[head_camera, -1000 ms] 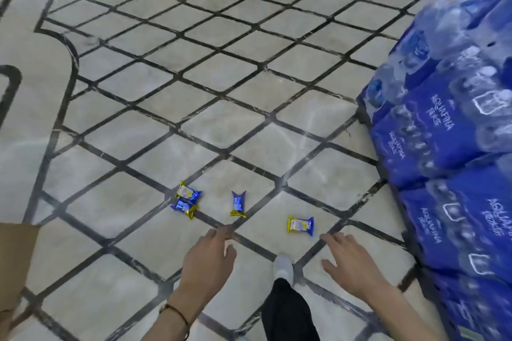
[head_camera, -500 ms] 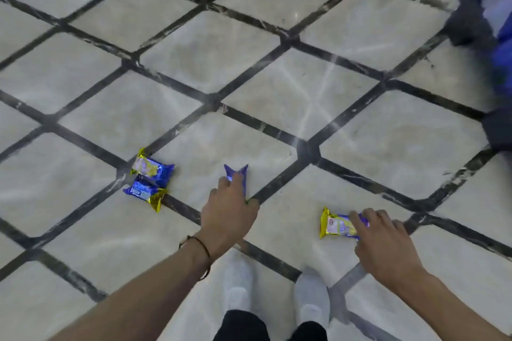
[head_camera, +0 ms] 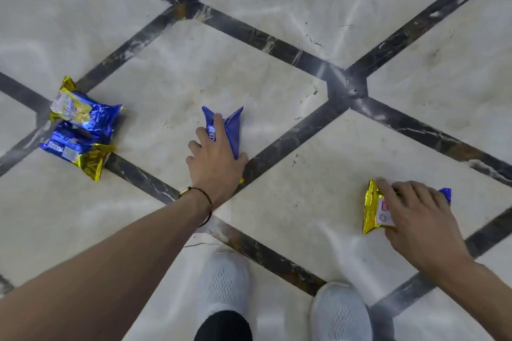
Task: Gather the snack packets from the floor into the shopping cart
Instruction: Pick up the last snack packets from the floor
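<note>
We take our own left shoe (head_camera: pixel 225 281), white mesh at the bottom middle, as the mark for everything else. Far to its left and well ahead of it two snack packets lie on the pale marble floor (head_camera: pixel 194 69), touching each other. The upper packet (head_camera: pixel 83 113) is blue with a gold end pointing away from us. The lower packet (head_camera: pixel 73 153) is tucked against its near side, gold end turned toward us and resting on a dark stripe (head_camera: pixel 133 171) in the tiles. Straight ahead of the shoe our left hand (head_camera: pixel 216 165) is down on the floor, a thin dark bracelet (head_camera: pixel 206 203) round its wrist. It grips the middle packet (head_camera: pixel 231 130), a blue one: the forefinger lies along its top, the thumb presses its right edge, and the other fingers curl at its left. The packet's two far corners stick out beyond the fingertips. To the right of the shoe, a little ahead of it, our right hand (head_camera: pixel 418 217) covers the right packet (head_camera: pixel 372 209), fingers bent across its top and thumb at its near edge, pinching it against the floor. Its gold end shows left of the hand and a blue corner shows to the right. Our right shoe (head_camera: pixel 340 313) stands just right of the left one, slightly nearer to us.
</note>
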Motion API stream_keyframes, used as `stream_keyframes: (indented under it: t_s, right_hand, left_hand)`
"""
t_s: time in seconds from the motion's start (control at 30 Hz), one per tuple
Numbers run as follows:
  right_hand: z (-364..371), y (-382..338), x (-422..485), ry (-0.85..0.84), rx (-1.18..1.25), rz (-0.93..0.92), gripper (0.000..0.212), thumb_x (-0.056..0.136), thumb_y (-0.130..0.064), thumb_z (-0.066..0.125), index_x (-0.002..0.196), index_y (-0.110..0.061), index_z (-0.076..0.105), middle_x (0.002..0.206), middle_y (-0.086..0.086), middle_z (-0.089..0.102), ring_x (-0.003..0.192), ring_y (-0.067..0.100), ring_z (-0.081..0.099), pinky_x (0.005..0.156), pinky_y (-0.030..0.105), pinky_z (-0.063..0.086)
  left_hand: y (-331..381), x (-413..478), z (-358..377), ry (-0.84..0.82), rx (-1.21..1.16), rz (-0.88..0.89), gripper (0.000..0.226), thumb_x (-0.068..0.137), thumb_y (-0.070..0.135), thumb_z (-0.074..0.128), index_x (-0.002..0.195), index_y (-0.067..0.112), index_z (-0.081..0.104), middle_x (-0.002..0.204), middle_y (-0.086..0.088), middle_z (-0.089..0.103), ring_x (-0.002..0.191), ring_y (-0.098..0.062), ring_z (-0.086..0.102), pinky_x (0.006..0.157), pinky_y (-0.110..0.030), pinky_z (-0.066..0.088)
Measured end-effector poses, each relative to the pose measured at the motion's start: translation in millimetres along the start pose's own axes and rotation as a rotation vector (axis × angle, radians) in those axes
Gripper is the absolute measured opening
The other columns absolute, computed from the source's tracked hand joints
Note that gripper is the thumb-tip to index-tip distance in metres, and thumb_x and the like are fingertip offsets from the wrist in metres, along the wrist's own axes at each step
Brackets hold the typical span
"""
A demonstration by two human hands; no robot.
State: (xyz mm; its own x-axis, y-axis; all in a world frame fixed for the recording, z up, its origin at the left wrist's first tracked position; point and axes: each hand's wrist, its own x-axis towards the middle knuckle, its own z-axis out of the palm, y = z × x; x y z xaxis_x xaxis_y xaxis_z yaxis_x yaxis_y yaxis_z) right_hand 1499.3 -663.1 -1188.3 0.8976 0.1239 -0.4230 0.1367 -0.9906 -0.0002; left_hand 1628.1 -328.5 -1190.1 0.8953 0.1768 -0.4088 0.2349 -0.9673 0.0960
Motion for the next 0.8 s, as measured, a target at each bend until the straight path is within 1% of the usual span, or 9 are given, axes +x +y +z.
stream_keyframes:
  t_s: [0.13,0.23,0.37,0.43,0.5,0.57,0.63,0.7,0.8]
  right_hand:
    - [-2,-6,3,-0.06,-0.015,0.057,0.09,0.051,-0.023,0.088,0.132,-0.008,0.052,0.094,0.012,0.06,0.083,0.038,0.056,0.073,0.047,0.044]
    - [-19,-15,-1,-0.073,0.014,0.118,0.084,0.051,-0.026,0.086,0.125,-0.003,0.052,0.083,0.011,0.06,0.072,0.037,0.056,0.059,0.042,0.046]
    - [-75,-38,-11,-0.021,0.095,0.223,0.091,0.064,-0.034,0.08,0.138,0.002,0.041,0.086,0.015,0.061,0.072,0.036,0.056,0.057,0.04,0.045]
    - [-115,-53,-17,0.003,0.17,0.248,0.099,0.073,-0.042,0.074,0.149,-0.002,0.026,0.086,0.013,0.06,0.071,0.032,0.056,0.055,0.037,0.045]
    - [-162,-62,-24,0.032,0.206,0.233,0.099,0.079,-0.048,0.067,0.155,-0.014,0.015,0.084,0.009,0.058,0.068,0.027,0.053,0.053,0.034,0.042]
    - [-213,-64,-32,0.072,0.23,0.233,0.088,0.082,-0.05,0.063,0.154,-0.029,0.019,0.081,0.005,0.053,0.065,0.025,0.05,0.053,0.032,0.037]
    - [-272,-60,-40,0.09,0.303,0.297,0.073,0.083,-0.053,0.059,0.148,-0.038,0.028,0.08,0.0,0.049,0.067,0.023,0.052,0.051,0.031,0.038]
    - [-337,-55,-48,0.095,0.374,0.368,0.064,0.084,-0.06,0.049,0.141,-0.045,0.025,0.087,-0.004,0.05,0.075,0.02,0.056,0.051,0.03,0.042]
    - [-430,-38,-59,0.158,0.392,0.42,0.061,0.085,-0.064,0.042,0.139,-0.046,0.02,0.091,-0.005,0.049,0.08,0.018,0.059,0.052,0.03,0.041]
  left_hand:
    - [2,7,2,0.016,-0.055,0.011,0.079,0.083,0.03,0.065,0.147,0.022,0.018,0.126,-0.016,0.039,0.097,-0.037,0.045,0.072,-0.048,0.05]
    - [3,-5,-9,0.028,-0.082,0.022,0.078,0.082,0.031,0.066,0.145,0.022,0.022,0.122,-0.012,0.042,0.097,-0.035,0.047,0.07,-0.046,0.051]
    - [18,-40,-52,-0.002,-0.133,0.039,0.079,0.081,0.033,0.068,0.146,0.024,0.025,0.122,-0.008,0.043,0.102,-0.031,0.047,0.068,-0.041,0.048]
    - [26,-56,-87,-0.006,-0.167,0.044,0.078,0.08,0.034,0.069,0.145,0.025,0.026,0.122,-0.006,0.044,0.104,-0.029,0.048,0.069,-0.04,0.049]
    - [37,-68,-131,0.007,-0.202,0.053,0.078,0.079,0.035,0.07,0.143,0.027,0.027,0.12,-0.004,0.045,0.103,-0.028,0.047,0.069,-0.039,0.048]
    - [52,-78,-180,0.009,-0.215,0.055,0.078,0.077,0.035,0.07,0.142,0.03,0.027,0.118,-0.002,0.045,0.103,-0.026,0.047,0.071,-0.041,0.051]
    - [72,-91,-234,0.018,-0.217,0.065,0.079,0.075,0.035,0.07,0.141,0.032,0.027,0.115,-0.001,0.045,0.102,-0.024,0.046,0.074,-0.044,0.052]
    - [95,-106,-293,0.049,-0.233,0.089,0.08,0.074,0.035,0.069,0.141,0.033,0.026,0.115,0.002,0.045,0.101,-0.022,0.045,0.076,-0.044,0.053]
    - [136,-127,-382,0.112,-0.276,0.137,0.082,0.074,0.035,0.068,0.142,0.034,0.023,0.116,0.003,0.045,0.102,-0.019,0.043,0.078,-0.04,0.051]
